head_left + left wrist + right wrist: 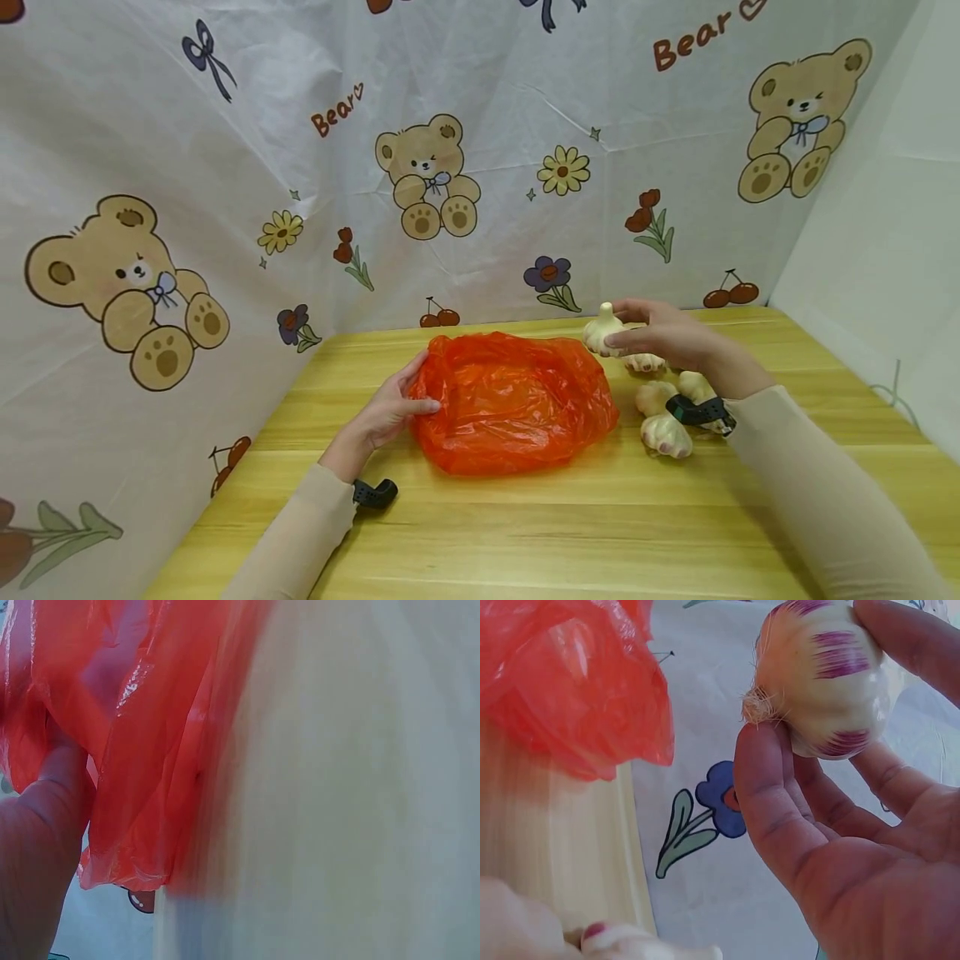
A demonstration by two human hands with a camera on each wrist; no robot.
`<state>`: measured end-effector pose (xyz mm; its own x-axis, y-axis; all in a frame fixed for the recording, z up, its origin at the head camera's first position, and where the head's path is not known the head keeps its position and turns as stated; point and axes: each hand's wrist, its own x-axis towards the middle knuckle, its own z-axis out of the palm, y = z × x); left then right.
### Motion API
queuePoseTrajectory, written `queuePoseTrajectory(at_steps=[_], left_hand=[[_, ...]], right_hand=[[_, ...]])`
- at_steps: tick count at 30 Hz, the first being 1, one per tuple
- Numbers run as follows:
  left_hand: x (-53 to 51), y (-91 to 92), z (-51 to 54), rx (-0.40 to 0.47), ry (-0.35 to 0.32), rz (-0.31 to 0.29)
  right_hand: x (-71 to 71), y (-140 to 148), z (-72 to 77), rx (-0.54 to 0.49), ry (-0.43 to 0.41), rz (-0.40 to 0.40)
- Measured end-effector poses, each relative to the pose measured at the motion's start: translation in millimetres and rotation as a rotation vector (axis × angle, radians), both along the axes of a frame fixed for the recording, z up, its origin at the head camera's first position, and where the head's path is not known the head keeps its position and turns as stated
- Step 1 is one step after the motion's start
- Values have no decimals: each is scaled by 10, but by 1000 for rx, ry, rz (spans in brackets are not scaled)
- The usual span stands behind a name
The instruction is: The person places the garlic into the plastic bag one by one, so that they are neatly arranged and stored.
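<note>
A red plastic bag (517,408) lies spread on the table with its mouth open toward the viewer. My left hand (390,408) grips the bag's left edge, thumb on the near side; in the left wrist view the thumb (56,787) presses into the red film. Just beyond the bag's right side, my right hand (663,333) holds a garlic bulb (602,332) above the table. The right wrist view shows this purple-streaked bulb (821,679) pinched between thumb and fingers, its root tuft showing. Several more garlic bulbs (666,437) lie under and beside the right wrist, some partly hidden.
The wooden table (510,542) ends at a white cloth (487,200) printed with bears and flowers, which hangs behind and on the left. A white wall (885,250) stands to the right, with a thin cable (896,392) near the table's edge.
</note>
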<state>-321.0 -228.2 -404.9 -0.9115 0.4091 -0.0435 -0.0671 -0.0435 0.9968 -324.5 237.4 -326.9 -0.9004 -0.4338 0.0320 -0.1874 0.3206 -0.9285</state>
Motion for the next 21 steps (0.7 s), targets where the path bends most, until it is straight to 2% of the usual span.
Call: queuePoseTrajectory(at_steps=[14,21], left_hand=[[-8,5,-9,1,2,10],[5,17,-7,15,-3,3]], right_hand=[[-179,-359,105,-102,-48,63],[-274,-602,93,-137,-68,92]])
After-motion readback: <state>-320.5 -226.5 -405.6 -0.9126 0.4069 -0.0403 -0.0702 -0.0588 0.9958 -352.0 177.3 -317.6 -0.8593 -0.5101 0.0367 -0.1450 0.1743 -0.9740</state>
